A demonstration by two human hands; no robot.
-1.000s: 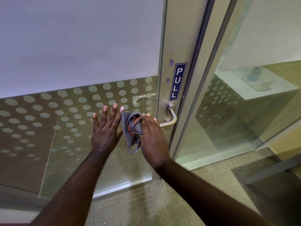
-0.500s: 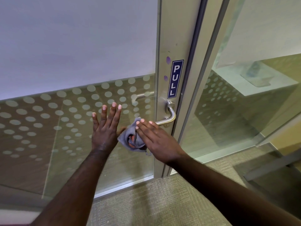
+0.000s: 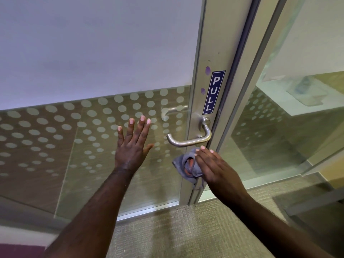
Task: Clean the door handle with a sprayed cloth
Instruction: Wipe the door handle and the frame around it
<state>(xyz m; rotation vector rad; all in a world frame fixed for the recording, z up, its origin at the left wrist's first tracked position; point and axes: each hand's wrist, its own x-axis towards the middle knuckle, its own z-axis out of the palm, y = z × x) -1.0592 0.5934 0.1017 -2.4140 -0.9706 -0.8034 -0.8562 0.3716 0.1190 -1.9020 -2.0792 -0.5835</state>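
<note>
Handle [image 3: 188,141] of brushed metal sticks out from the door [image 3: 200,71] frame, a lever bent leftward over the dotted glass [image 3: 89,131], just under a blue PULL sign [image 3: 213,92]. Nothing touches it. Just below it, the right hand [image 3: 216,167] presses a bunched grey cloth [image 3: 186,165] against the frame, its fingers laid nearly straight over the fabric, fingertips close under the lever's right end. Whether the thumb curls round the cloth cannot be told, since the hand hides it. An orange patch shows inside the cloth's folds. The left hand [image 3: 131,146] is spread flat, fingers straight and apart, against the glass left of the handle, holding nothing. Two purple dots [image 3: 207,70] mark the frame beside the sign. Beige carpet [image 3: 176,229] lies below the door.
</note>
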